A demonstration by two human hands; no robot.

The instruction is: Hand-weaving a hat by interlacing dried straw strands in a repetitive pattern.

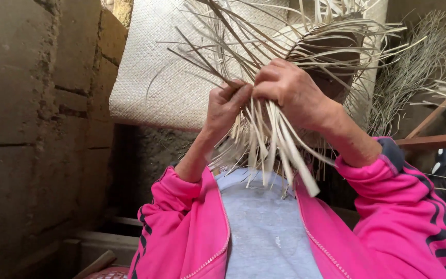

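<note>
i'm watching both hands working up close in front of the chest. the left hand [226, 106] is pinching a few pale straw strips [272, 150], fingers closed on them. the right hand [290, 90] is gripping the same bundle from above, closed tight. the half-woven hat [316, 44] is sitting just above the hands, a woven mat [156, 77] hanging behind.

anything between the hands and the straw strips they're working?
Nothing visible. Both the left hand and right hand already pinch the pale straw strips directly, with loose ends hanging free below.
</note>
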